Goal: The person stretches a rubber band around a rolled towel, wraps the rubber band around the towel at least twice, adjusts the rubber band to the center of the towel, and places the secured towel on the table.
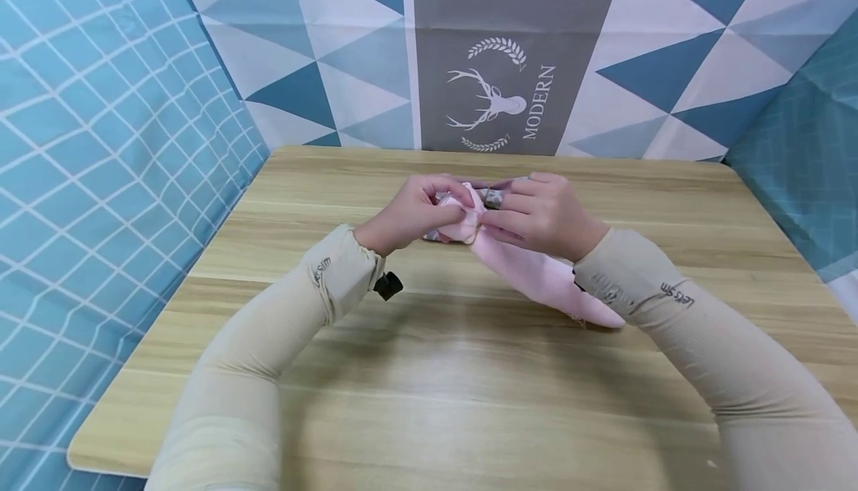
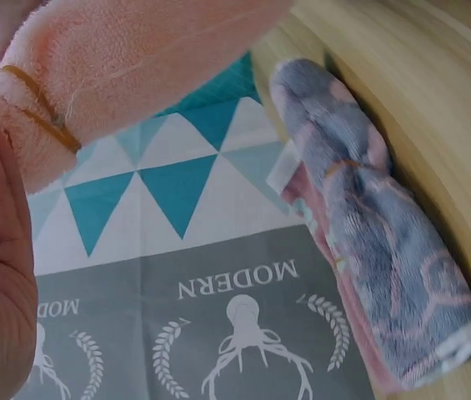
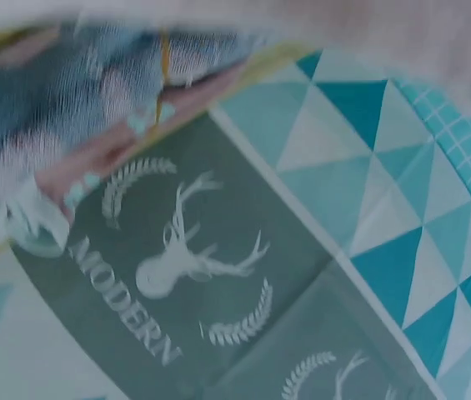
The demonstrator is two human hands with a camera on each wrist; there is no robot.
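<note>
A rolled pink towel [image 1: 536,271] slants across the table under my hands, a tan rubber band [image 2: 47,117] looped round it near one end. My left hand [image 1: 417,211] pinches the gathered end of that towel between thumb and fingers. With curled fingers, my right hand [image 1: 539,211] grips the towel right beside the band; part of its grip is hidden behind the roll. Just beyond both hands lies a grey patterned towel roll [image 2: 385,242], also banded round its middle. In the right wrist view this grey roll shows blurred at upper left.
Alongside the grey roll lies a darker pink roll [image 2: 348,292] with pale patches. The wooden table [image 1: 429,394] ends at a wall cloth [image 1: 362,51] with triangles and a deer print. Blue checked cloth [image 1: 100,141] hangs along the left side.
</note>
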